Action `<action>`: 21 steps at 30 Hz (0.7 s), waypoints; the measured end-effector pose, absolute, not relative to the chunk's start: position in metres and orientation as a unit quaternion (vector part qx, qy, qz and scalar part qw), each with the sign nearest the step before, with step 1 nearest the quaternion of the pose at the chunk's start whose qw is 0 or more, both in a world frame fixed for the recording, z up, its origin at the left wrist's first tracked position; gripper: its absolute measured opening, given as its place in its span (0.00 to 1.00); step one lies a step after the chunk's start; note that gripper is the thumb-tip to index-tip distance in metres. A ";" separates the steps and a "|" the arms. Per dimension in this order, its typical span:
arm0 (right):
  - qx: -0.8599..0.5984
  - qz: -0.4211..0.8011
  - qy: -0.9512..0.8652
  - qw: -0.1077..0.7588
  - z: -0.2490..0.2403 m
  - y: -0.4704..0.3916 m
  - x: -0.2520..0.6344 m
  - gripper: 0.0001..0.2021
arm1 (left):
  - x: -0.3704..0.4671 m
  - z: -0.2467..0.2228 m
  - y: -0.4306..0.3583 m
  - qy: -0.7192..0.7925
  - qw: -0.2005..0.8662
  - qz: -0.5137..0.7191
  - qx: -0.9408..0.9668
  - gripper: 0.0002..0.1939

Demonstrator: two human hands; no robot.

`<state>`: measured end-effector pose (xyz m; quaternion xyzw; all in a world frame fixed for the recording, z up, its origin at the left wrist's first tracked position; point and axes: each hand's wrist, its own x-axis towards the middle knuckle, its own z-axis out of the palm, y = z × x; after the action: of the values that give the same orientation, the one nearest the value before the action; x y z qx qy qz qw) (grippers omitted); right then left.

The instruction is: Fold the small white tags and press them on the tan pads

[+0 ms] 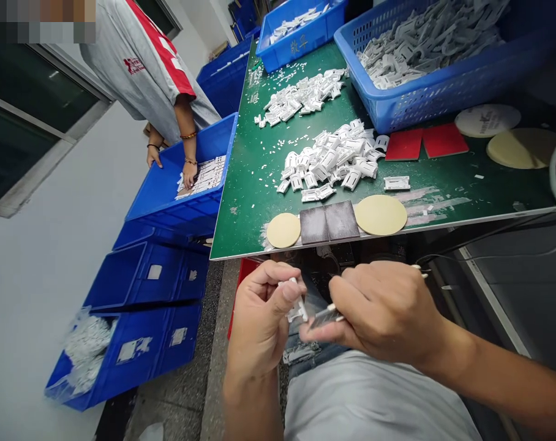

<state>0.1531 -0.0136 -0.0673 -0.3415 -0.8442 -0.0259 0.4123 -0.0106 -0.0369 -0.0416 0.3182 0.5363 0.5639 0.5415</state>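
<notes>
My left hand (262, 318) pinches a small white plastic part (300, 306) between thumb and fingers, in front of my lap. Close on its right, my right hand (383, 309) is closed around a small knife (332, 310) with a pale handle, its blade blurred and pointing at the part. Whether blade and part touch, I cannot tell. Beyond my hands, a heap of similar white parts (328, 159) lies on the green table (241, 202), with a single white part (396, 183) apart from it near the front edge.
Along the table edge lie a small yellow disc (283, 230), two dark abrasive squares (329, 222) and a larger yellow disc (381, 215). Red squares (403, 145) sit beside a blue basket (388, 104) of parts. At left, a co-worker (154, 67) reaches into a blue crate (168, 177).
</notes>
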 end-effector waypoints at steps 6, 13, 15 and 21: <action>-0.423 0.063 -0.788 0.443 -0.066 0.008 0.197 0.28 | -0.028 -0.052 -0.032 0.533 0.524 0.624 0.230 0.14; -0.665 -0.114 -0.707 0.211 -0.080 0.076 0.269 0.15 | -0.051 -0.063 -0.025 0.425 0.598 0.675 0.081 0.07; -0.635 -0.145 -0.735 0.190 -0.083 0.084 0.266 0.15 | -0.052 -0.066 -0.025 0.430 0.598 0.674 0.064 0.09; -0.600 -0.121 -0.779 0.138 -0.084 0.095 0.252 0.17 | -0.056 -0.074 -0.025 0.494 0.562 0.651 0.126 0.22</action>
<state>0.2519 0.0947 -0.0837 -0.5997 -0.7789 -0.1211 0.1380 -0.0556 -0.0254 -0.0736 0.1260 0.4943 0.6511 0.5620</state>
